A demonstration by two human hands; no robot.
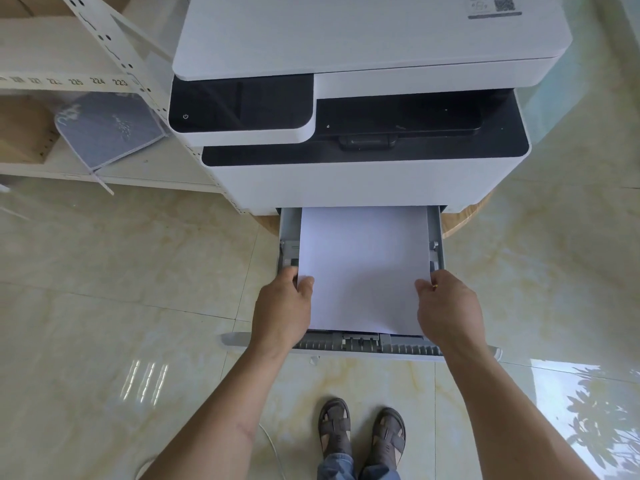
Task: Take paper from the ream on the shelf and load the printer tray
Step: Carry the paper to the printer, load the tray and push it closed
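Note:
A white stack of paper (363,268) lies in the pulled-out grey printer tray (367,344), its far end under the printer body. My left hand (282,311) grips the stack's left edge near the front, thumb on top. On the right edge my right hand (448,310) holds the same stack, thumb on top too. The white and black printer (363,109) stands above the tray on a round wooden top. No ream is in sight.
A white metal shelf (69,81) with numbered labels stands at the left, holding a grey pouch (110,128) and cardboard boxes. Glossy beige floor tiles lie all around. My sandalled feet (360,434) stand below the tray. A white cable (273,448) runs across the floor.

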